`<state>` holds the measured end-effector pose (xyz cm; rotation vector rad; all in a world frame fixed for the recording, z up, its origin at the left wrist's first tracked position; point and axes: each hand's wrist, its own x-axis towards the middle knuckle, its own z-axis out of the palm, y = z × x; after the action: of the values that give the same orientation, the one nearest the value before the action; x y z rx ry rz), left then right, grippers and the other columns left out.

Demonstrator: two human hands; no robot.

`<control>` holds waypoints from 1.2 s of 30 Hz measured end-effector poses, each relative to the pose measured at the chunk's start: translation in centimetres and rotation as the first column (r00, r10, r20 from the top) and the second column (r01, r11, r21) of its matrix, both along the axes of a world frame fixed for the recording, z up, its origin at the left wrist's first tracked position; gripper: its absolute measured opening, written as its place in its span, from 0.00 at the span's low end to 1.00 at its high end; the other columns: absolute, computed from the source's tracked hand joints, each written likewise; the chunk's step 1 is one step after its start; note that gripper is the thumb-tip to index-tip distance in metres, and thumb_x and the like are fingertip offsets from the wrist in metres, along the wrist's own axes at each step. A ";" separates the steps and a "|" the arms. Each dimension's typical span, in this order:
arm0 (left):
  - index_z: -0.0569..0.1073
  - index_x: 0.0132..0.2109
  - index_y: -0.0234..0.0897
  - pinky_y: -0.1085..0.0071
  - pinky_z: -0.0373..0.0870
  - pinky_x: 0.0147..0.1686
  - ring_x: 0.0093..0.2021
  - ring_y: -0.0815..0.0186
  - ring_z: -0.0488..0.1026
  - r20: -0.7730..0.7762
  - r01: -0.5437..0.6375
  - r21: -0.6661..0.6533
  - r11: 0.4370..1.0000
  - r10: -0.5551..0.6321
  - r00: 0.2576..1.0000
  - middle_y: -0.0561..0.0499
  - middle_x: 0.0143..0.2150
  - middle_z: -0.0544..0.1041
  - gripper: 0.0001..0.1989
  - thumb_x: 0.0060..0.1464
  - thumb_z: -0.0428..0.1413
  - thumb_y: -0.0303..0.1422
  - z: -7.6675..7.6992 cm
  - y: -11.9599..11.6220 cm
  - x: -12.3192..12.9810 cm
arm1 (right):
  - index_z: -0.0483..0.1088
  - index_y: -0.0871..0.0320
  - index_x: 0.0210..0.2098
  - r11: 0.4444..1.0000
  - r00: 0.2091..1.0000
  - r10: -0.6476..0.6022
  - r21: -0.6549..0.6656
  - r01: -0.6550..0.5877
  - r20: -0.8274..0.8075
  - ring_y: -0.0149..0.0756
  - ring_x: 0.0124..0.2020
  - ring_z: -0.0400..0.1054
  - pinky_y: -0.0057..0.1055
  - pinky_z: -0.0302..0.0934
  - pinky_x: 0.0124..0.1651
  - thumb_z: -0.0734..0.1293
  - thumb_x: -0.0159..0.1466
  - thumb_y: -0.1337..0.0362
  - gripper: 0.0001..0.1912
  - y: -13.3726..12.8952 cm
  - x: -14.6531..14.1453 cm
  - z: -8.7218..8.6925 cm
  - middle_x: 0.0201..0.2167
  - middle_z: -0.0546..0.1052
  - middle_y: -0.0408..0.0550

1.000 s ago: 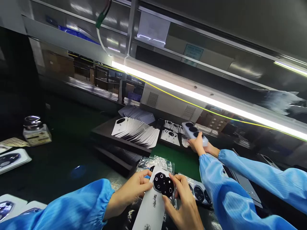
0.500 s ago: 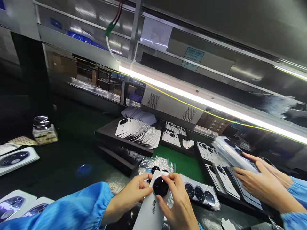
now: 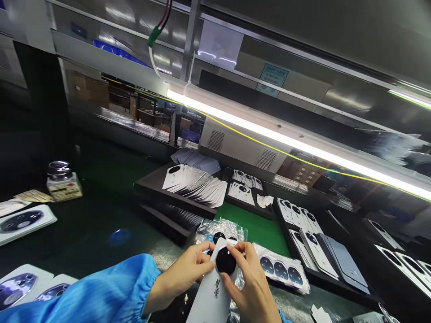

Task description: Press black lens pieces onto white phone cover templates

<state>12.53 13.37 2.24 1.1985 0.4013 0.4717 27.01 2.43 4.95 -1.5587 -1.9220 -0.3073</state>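
A white phone back cover [image 3: 209, 298] with dark lettering is held in front of me, tilted. A black camera lens cover [image 3: 226, 260] sits on its upper end. My left hand [image 3: 188, 271] pinches the cover's left edge beside the lens cover, thumb and forefinger closed. My right hand [image 3: 252, 282] grips the opposite side, its forefinger and thumb at the rim of the lens cover. Just behind the held piece lies a clear plastic bag [image 3: 220, 228] with more black lens covers. A plastic-wrapped row of lens covers [image 3: 280, 270] lies to the right of my right hand.
A black tray [image 3: 148, 186] bears fanned white covers [image 3: 195, 186]. Another tray [image 3: 310, 281] at the right holds white and grey covers. Several large-lens covers [image 3: 22, 287] lie at the left, near a metal-topped bottle [image 3: 63, 184]. A tube light [image 3: 269, 130] runs overhead.
A co-worker's hands with a plastic-wrapped pack have left the right side, uncovering covers there. My hands keep nearly the same hold on the phone back cover.
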 end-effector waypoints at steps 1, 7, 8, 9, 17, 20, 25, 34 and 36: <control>0.64 0.39 0.36 0.77 0.46 0.21 0.18 0.74 0.56 -0.001 -0.001 0.000 1.000 0.001 1.000 0.65 0.17 0.54 0.24 0.38 0.61 0.43 0.0 0.0 0.0 | 0.59 0.57 0.57 1.000 1.000 -0.004 0.020 0.004 -0.009 0.41 0.44 0.65 0.37 0.70 0.45 0.61 0.57 0.75 0.28 0.1 0.0 0.0 0.44 0.63 0.53; 0.64 0.39 0.37 0.77 0.48 0.21 0.19 0.74 0.57 -0.001 0.001 -0.005 1.000 -0.001 1.000 0.64 0.18 0.57 0.25 0.38 0.62 0.45 0.1 -0.2 0.0 | 0.60 0.59 0.55 1.000 0.998 -0.001 -0.002 0.001 0.055 0.40 0.43 0.68 0.35 0.71 0.44 0.64 0.55 0.77 0.29 -0.1 -0.4 1.1 0.43 0.66 0.53; 0.64 0.39 0.37 0.78 0.48 0.21 0.19 0.74 0.58 0.001 0.003 -0.007 1.000 -0.003 1.000 0.63 0.18 0.57 0.25 0.38 0.63 0.45 0.2 -0.2 -0.1 | 0.60 0.59 0.55 1.000 0.998 -0.004 0.001 0.004 0.057 0.40 0.43 0.68 0.34 0.71 0.44 0.64 0.54 0.77 0.29 -0.1 -0.5 1.2 0.43 0.66 0.53; 0.64 0.40 0.37 0.78 0.49 0.22 0.19 0.74 0.58 0.005 0.006 -0.007 1.000 -0.006 1.000 0.63 0.18 0.58 0.25 0.39 0.63 0.45 0.2 -0.3 -0.1 | 0.60 0.59 0.55 1.000 0.998 -0.009 0.002 0.009 0.057 0.40 0.43 0.68 0.35 0.71 0.44 0.64 0.54 0.77 0.29 -0.2 -0.5 1.3 0.43 0.66 0.53; 0.65 0.39 0.36 0.78 0.48 0.21 0.19 0.75 0.57 0.010 0.015 -0.028 0.999 -0.015 1.000 0.64 0.17 0.57 0.26 0.38 0.64 0.45 0.9 -0.4 -0.4 | 0.59 0.58 0.54 1.000 0.998 -0.022 0.004 0.022 0.057 0.40 0.42 0.69 0.35 0.72 0.43 0.64 0.53 0.78 0.29 -0.2 -0.7 1.2 0.42 0.66 0.52; 0.65 0.40 0.36 0.78 0.48 0.22 0.19 0.75 0.56 -0.001 0.018 -0.011 1.000 -0.018 1.000 0.64 0.17 0.58 0.23 0.41 0.63 0.43 1.2 -0.5 -0.6 | 0.60 0.59 0.53 1.000 0.998 -0.018 -0.004 0.018 0.056 0.39 0.41 0.68 0.34 0.72 0.42 0.64 0.53 0.79 0.29 -0.2 -0.7 1.4 0.41 0.66 0.52; 0.63 0.39 0.37 0.78 0.48 0.21 0.18 0.74 0.58 0.006 0.035 -0.026 0.999 -0.035 0.999 0.65 0.17 0.57 0.24 0.39 0.63 0.43 1.2 -0.6 -0.5 | 0.61 0.59 0.51 0.999 0.998 -0.022 -0.030 0.024 0.053 0.38 0.40 0.68 0.33 0.72 0.41 0.65 0.52 0.80 0.28 -0.2 -0.8 1.7 0.41 0.66 0.51; 0.63 0.39 0.37 0.78 0.51 0.21 0.18 0.73 0.59 -0.009 0.020 -0.036 0.999 -0.020 1.000 0.65 0.17 0.56 0.24 0.37 0.62 0.43 0.5 -0.6 0.0 | 0.63 0.59 0.49 0.991 0.997 -0.066 -0.116 0.072 0.048 0.39 0.39 0.69 0.35 0.72 0.40 0.67 0.50 0.81 0.28 -0.3 -1.0 2.0 0.39 0.66 0.49; 0.64 0.39 0.37 0.78 0.53 0.21 0.19 0.73 0.60 -0.005 0.014 -0.035 0.999 -0.015 1.000 0.64 0.18 0.57 0.24 0.37 0.63 0.44 0.3 -0.5 0.0 | 0.63 0.59 0.50 0.989 0.996 -0.069 -0.126 0.074 0.049 0.39 0.39 0.69 0.36 0.72 0.41 0.68 0.50 0.82 0.29 -0.4 -0.9 2.1 0.39 0.66 0.49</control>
<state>12.55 12.85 2.52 1.1684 0.4041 0.4473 26.08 2.03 7.01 -1.7200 -1.9558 -0.2555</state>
